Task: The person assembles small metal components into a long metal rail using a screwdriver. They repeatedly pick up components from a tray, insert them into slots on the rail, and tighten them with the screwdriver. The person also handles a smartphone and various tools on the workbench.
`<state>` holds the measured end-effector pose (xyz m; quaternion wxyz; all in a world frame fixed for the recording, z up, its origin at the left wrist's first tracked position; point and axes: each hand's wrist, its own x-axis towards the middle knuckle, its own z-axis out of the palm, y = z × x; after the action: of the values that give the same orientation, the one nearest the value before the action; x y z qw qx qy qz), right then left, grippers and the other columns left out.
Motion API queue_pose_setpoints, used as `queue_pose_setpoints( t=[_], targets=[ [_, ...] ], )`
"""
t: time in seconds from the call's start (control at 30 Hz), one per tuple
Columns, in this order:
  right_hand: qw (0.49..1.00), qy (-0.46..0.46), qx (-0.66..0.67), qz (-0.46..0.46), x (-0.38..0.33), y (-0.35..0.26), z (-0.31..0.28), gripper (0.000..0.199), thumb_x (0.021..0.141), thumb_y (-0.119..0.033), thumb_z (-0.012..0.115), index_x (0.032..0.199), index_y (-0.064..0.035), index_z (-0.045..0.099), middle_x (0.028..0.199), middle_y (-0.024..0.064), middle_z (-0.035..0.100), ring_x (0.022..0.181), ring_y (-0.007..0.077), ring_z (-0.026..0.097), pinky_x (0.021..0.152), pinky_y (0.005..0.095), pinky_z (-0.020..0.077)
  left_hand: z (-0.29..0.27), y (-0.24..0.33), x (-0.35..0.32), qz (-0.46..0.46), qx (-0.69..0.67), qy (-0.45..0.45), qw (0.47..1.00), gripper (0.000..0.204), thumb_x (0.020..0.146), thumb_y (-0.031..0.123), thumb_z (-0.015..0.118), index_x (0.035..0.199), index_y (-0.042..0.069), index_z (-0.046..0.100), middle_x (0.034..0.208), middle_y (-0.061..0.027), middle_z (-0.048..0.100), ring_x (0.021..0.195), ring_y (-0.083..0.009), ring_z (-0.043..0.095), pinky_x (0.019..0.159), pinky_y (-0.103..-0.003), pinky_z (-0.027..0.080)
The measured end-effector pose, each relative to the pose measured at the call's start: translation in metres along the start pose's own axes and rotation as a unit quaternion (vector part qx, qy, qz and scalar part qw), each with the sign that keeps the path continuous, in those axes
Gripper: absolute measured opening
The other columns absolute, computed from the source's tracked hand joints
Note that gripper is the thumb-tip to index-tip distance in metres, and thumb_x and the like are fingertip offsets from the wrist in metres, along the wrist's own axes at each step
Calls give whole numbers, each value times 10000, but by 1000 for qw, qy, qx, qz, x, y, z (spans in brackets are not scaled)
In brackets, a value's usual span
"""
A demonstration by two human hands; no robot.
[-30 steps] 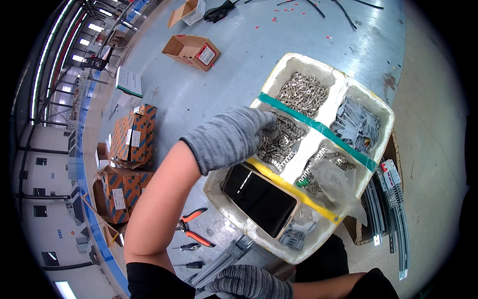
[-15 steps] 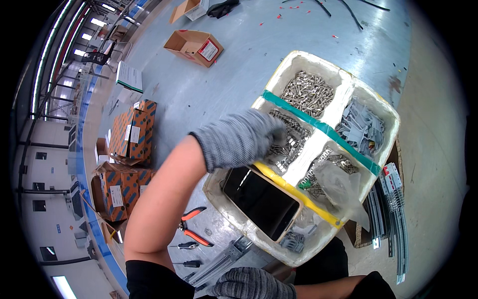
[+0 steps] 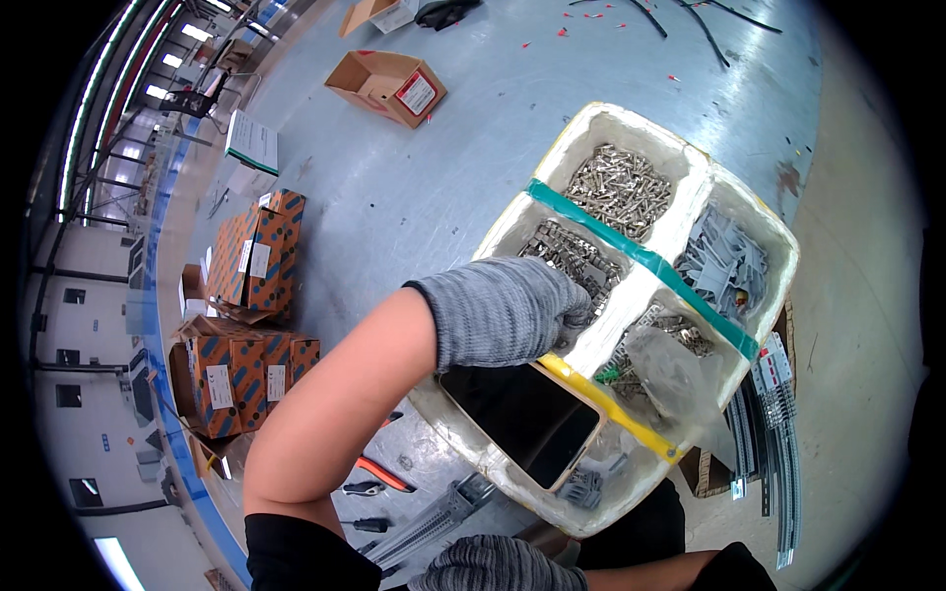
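Note:
My left hand, in a grey knit glove, reaches over a white foam box split into compartments. Its fingers curl down at the near end of a compartment of small metal parts; whatever they pinch is hidden. Low in the picture my right hand, gloved alike, is closed with its knuckles up, and I cannot make out what is in it. A dark-screened phone lies across the box's near compartments, beside yellow tape.
Other compartments hold metal screws, grey plastic pieces and a clear plastic bag. Metal rails stand right of the box. Orange-handled pliers and screwdrivers lie left of it. Orange patterned cartons stand farther left.
My left hand has moved right and nearer, to the near end of the metal parts compartment, and its forearm now covers more of the pliers. My right hand stays about where it was.

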<state>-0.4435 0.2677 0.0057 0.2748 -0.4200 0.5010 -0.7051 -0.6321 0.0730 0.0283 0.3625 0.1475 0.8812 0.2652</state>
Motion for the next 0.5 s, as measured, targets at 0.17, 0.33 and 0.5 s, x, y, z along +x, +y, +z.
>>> queue_pose_setpoints(
  t=[0.17, 0.33, 0.5],
  targets=[
    [999, -24, 2, -29, 0, 0, -5, 388, 734, -248, 715, 1073, -71, 643, 990, 117, 632, 943, 316, 592, 821, 429, 481, -14, -1, -11, -40, 79, 117, 989, 162, 866, 122, 560, 994, 58, 636, 915, -133, 654, 885, -298, 634, 821, -388, 506],
    [999, -7, -38, -16, -3, 3, -5, 430, 719, -266, 727, 1089, -66, 637, 1002, 116, 628, 948, 319, 589, 831, 430, 473, -11, -4, 0, 34, 156, 100, 982, 172, 838, 175, 616, 975, 74, 644, 909, -120, 654, 897, -310, 627, 797, -396, 502],
    [999, -25, 28, -4, 1, -2, -1, 376, 748, -229, 707, 1085, -75, 645, 1001, 126, 625, 939, 318, 594, 825, 430, 473, 12, 5, 20, -34, 271, 18, 962, 196, 779, 203, 675, 923, 73, 648, 884, -118, 663, 856, -303, 649, 758, -401, 518]
  ],
)
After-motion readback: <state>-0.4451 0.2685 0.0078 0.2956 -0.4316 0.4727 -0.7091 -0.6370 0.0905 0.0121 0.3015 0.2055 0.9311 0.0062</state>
